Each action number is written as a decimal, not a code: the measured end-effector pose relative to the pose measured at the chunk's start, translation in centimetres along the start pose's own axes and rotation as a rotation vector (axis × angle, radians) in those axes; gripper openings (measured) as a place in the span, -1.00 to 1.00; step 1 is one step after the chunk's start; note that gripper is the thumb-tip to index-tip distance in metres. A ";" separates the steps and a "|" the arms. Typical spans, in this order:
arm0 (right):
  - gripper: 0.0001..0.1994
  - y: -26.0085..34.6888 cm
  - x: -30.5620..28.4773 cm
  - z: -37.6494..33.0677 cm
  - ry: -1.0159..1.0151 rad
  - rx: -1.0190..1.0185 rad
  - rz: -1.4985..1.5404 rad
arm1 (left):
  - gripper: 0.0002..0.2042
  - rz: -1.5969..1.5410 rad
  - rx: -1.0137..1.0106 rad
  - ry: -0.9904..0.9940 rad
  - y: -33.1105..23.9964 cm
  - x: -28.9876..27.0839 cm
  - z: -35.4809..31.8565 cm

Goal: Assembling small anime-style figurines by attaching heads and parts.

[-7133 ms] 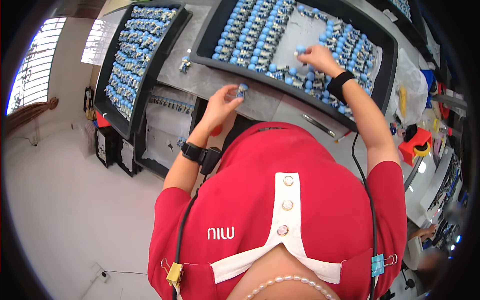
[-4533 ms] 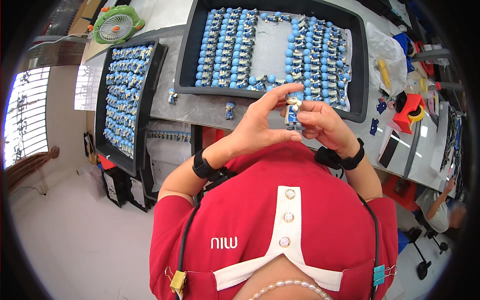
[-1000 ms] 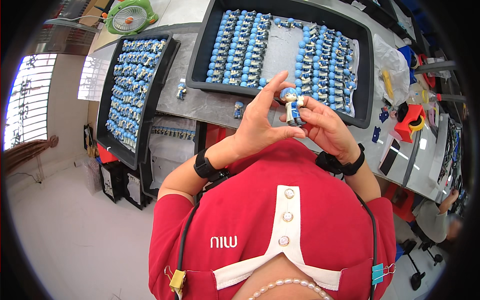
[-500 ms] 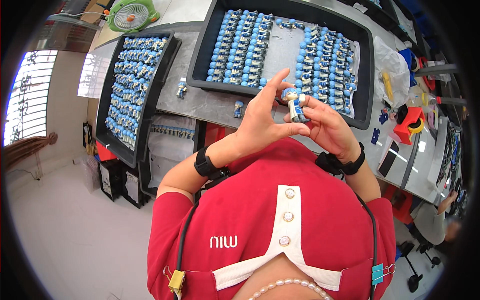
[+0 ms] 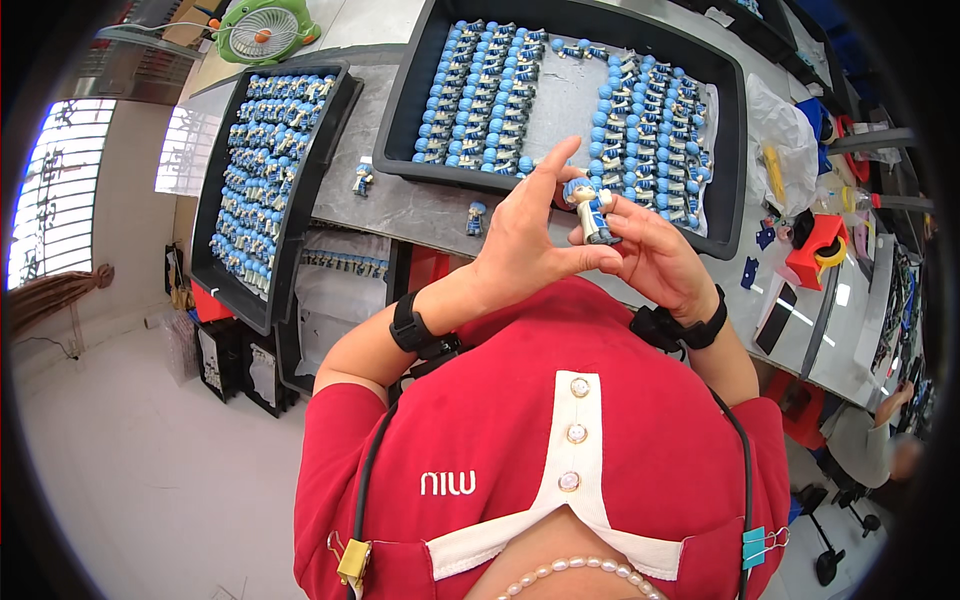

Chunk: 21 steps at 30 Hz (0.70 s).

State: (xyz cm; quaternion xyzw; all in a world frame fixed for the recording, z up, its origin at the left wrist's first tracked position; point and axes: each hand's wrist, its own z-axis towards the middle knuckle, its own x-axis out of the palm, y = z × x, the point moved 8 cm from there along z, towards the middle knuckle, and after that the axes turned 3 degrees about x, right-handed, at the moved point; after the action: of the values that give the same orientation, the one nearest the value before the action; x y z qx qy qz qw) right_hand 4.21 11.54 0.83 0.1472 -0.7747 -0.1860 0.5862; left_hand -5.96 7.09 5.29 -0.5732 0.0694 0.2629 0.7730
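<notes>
A small figurine [image 5: 588, 208] with blue hair and a white and blue outfit is held up in front of my chest, just off the near edge of a black tray. My right hand [image 5: 662, 255] grips it from the right, fingers around its side. My left hand [image 5: 520, 235] curves about its left side with thumb and forefinger spread wide. The left fingertips come close to the figurine's head; whether they touch it I cannot tell. Two similar figurines lie on the grey table, one [image 5: 476, 218] beside my left wrist and another [image 5: 363, 179] farther left.
Rows of blue-haired figurines fill much of the large black tray [image 5: 735, 150]. A second black tray [image 5: 285, 230] at left holds more. A green fan [image 5: 262, 32] stands at the back left; a red tape dispenser [image 5: 815, 250] and plastic bag [image 5: 785, 130] lie right. Someone sits at far right.
The figurine has turned slightly between my hands. Both hands stay in nearly the same place.
</notes>
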 end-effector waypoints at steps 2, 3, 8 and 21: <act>-0.64 0.0 0.1 0.0 0.012 -0.002 0.020 | 0.03 0.001 -0.003 -0.001 0.1 0.0 -0.1; -0.64 0.0 0.1 0.0 -0.001 0.001 0.012 | 0.03 0.002 -0.007 -0.001 0.1 0.1 -0.1; -0.65 -0.1 -0.3 0.0 -0.011 0.012 0.009 | 0.04 0.014 0.002 -0.004 -0.1 0.0 -0.1; -0.71 0.1 -0.5 0.1 -0.027 0.025 0.020 | 0.02 0.042 0.047 -0.009 -0.7 0.1 0.4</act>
State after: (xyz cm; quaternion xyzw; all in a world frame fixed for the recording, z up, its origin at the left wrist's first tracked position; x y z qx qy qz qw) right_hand 4.26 11.79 0.45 0.1443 -0.7862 -0.1727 0.5755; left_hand -5.58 7.32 5.97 -0.5522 0.0840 0.2798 0.7808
